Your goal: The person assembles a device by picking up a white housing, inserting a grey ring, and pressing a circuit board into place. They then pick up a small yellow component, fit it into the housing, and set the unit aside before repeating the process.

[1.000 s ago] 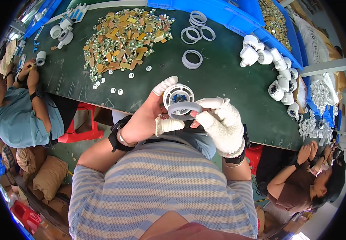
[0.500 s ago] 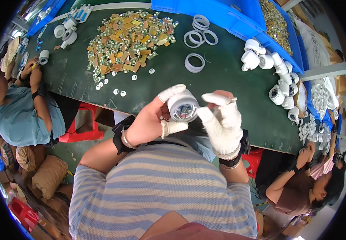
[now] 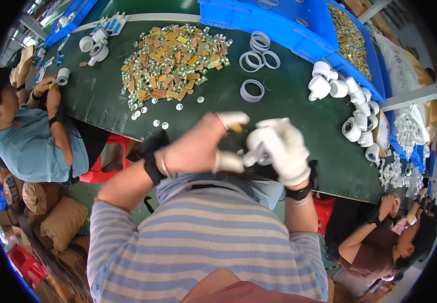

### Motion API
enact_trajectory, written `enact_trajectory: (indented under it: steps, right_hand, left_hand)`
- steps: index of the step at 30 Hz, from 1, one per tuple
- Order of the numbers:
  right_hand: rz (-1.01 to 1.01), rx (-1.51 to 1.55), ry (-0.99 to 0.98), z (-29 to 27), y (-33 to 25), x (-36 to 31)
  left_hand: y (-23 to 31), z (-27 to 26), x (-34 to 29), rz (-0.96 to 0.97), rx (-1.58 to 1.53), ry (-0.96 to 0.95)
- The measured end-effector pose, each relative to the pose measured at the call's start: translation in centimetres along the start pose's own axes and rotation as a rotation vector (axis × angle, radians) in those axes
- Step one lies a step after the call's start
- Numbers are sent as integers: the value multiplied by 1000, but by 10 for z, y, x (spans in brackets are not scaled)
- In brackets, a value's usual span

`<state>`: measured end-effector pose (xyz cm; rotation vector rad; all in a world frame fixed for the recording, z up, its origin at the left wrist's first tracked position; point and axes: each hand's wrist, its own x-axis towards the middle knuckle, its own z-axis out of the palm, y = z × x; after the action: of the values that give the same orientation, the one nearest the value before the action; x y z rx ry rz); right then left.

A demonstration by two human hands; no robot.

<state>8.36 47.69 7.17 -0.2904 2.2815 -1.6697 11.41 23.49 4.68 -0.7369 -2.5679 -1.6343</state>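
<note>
- My left hand (image 3: 198,149) and my gloved right hand (image 3: 281,149) both grip one small round white part (image 3: 259,151), holding it above the near edge of the green table (image 3: 289,101).
- The picture is blurred here, so I cannot see the exact fingers.
- I judge the part is light, stiff plastic and a little slippery; holding it by the rim seems safest.
- White rings (image 3: 253,91) lie well apart on the table.

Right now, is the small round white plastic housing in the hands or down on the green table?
In the hands: round white plastic housing is pinched between left hand and gloved right hand, above the green table.
</note>
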Motion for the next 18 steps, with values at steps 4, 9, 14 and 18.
enact_trajectory:
  steps: [4, 9, 14, 18]
  right_hand:
    - [-177, -657, 229, -56, 66, 25]
    - [-525, -747, 460, -41, 43, 27]
    - [-495, -889, 385, -15, 38, -28]
    - [-481, -949, 416, -4, 58, -27]
  left_hand:
    - [-79, -62, 42, -46, 902, 254]
    - [-106, -63, 53, -153, 1004, 113]
    - [-103, -54, 35, -82, 883, 49]
    - [-100, -49, 36, -41, 786, 141]
